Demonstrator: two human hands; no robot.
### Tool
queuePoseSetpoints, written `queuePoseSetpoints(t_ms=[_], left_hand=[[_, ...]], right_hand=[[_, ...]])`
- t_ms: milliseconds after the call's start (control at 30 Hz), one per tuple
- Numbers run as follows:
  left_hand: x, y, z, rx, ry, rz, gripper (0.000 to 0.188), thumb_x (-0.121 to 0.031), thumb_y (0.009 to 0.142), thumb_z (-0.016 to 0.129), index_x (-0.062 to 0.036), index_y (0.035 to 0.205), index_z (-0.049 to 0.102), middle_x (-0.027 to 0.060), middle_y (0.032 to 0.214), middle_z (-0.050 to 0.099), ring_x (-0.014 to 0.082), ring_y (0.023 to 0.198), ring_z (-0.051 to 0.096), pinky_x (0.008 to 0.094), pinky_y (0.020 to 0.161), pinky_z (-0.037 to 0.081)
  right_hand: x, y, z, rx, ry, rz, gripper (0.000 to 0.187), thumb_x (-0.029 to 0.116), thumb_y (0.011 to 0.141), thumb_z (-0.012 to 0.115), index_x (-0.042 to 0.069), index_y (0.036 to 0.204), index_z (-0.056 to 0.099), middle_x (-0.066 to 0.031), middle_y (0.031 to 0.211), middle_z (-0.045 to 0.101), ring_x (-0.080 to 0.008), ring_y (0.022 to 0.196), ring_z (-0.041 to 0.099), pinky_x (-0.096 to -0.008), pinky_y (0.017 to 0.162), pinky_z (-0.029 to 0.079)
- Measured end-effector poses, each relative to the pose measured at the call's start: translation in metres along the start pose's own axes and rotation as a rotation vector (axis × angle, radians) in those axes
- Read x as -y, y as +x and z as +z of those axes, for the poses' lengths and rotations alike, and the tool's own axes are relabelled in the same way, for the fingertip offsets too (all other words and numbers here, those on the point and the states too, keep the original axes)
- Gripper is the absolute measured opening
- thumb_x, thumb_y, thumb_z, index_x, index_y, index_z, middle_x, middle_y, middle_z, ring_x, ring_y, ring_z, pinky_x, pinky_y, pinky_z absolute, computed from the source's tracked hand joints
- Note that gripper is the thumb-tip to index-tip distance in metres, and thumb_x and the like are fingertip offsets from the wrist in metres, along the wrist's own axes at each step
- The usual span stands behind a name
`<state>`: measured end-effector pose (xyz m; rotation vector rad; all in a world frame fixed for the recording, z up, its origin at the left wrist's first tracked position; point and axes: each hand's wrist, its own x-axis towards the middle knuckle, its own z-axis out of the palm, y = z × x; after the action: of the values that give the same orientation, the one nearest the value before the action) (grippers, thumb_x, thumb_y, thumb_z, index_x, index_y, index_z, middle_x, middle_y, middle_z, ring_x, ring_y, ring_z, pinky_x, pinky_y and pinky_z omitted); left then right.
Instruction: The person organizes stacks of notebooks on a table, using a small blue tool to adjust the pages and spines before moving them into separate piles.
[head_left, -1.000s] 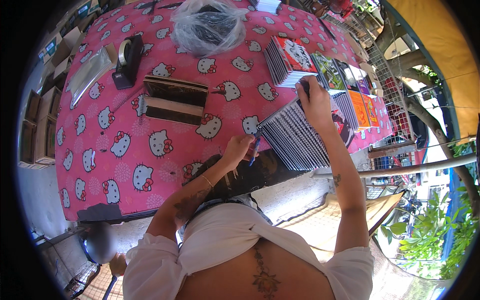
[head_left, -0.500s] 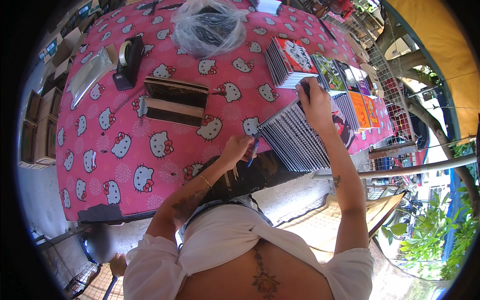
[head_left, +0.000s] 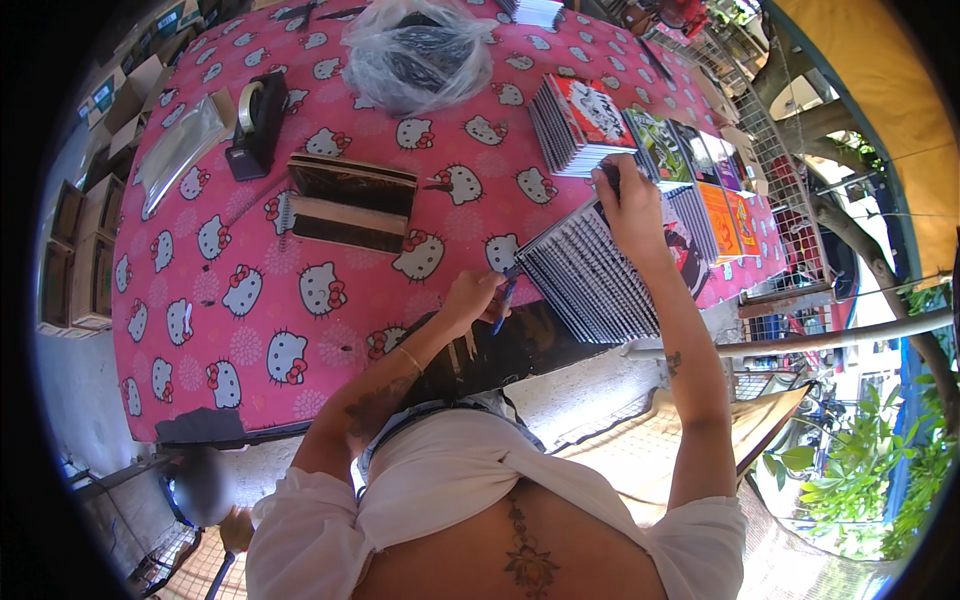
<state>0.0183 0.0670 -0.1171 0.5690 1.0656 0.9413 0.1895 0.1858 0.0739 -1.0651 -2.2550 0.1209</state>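
Note:
A stack of spiral-bound notebooks point(head_left: 590, 275) leans near the table's front edge, its wire bindings facing up and left. My left hand point(head_left: 474, 302) is closed around a slim blue-handled tool point(head_left: 505, 303); its dark tip meets the left corner of the bindings. Whether it is pliers or a cutter, I cannot tell. At the far end of the stack, my right hand point(head_left: 632, 205) has its fingers curled over the notebooks. A small dark patch shows between those fingers, too hidden to name.
Beyond the right hand are more notebook stacks, one with a red cover point(head_left: 598, 108) and one orange point(head_left: 715, 208). A black-and-tan box point(head_left: 352, 203), a tape dispenser point(head_left: 255, 135), clear plastic sleeves point(head_left: 182, 150) and a plastic bag point(head_left: 418, 60) lie on the pink patterned tablecloth point(head_left: 320, 330).

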Motion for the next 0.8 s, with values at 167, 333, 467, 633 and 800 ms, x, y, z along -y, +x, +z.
queuePoseSetpoints(t_ms=[167,333,467,633,800], left_hand=[[0.012,0.009,-0.001,-0.049,0.003,0.056,0.032,-0.023,0.093,0.052,0.0068,0.095,0.064,0.0149,0.075,0.066,0.023,0.06,0.069,0.0335,0.051,0.056],[0.014,-0.003,0.021,-0.535,1.239,1.042,0.025,-0.023,0.095,0.052,-0.0052,0.104,0.066,0.0154,0.076,0.066,0.0329,0.06,0.065,0.0433,0.057,0.053],[0.008,0.005,0.006,-0.166,1.011,0.635,0.023,-0.023,0.093,0.055,-0.0045,0.103,0.066,0.0162,0.075,0.067,0.0336,0.062,0.067,0.0458,0.058,0.055],[-0.003,0.011,-0.005,-0.001,0.145,-0.003,0.028,-0.023,0.095,0.053,0.0039,0.094,0.062,0.0136,0.073,0.066,0.0243,0.061,0.069,0.0358,0.051,0.057],[-0.001,0.015,0.0,-0.027,0.105,0.017,0.029,-0.022,0.096,0.052,0.0052,0.092,0.061,0.0126,0.073,0.065,0.0223,0.059,0.069,0.0326,0.049,0.056]], right_hand=[[0.0,0.001,0.001,-0.006,-0.014,-0.038,0.019,0.012,0.091,0.064,0.0,0.101,0.052,-0.022,0.079,0.066,-0.0417,0.072,0.066,-0.0461,0.061,0.049],[-0.002,0.0,0.0,-0.014,-0.03,-0.024,0.019,0.012,0.091,0.064,0.0,0.1,0.052,-0.0219,0.08,0.066,-0.0414,0.071,0.066,-0.0457,0.06,0.049],[0.002,0.001,-0.001,0.022,-0.036,0.016,0.019,0.013,0.091,0.064,0.0,0.1,0.052,-0.0216,0.08,0.066,-0.0413,0.071,0.066,-0.0456,0.06,0.049],[0.0,-0.001,-0.001,-0.003,-0.011,-0.002,0.019,0.012,0.091,0.064,0.001,0.1,0.052,-0.0217,0.081,0.066,-0.0416,0.072,0.066,-0.046,0.061,0.049],[0.003,0.001,-0.002,-0.007,-0.03,-0.024,0.02,0.012,0.091,0.064,0.0,0.1,0.051,-0.0222,0.082,0.067,-0.0422,0.074,0.066,-0.0468,0.062,0.05]])
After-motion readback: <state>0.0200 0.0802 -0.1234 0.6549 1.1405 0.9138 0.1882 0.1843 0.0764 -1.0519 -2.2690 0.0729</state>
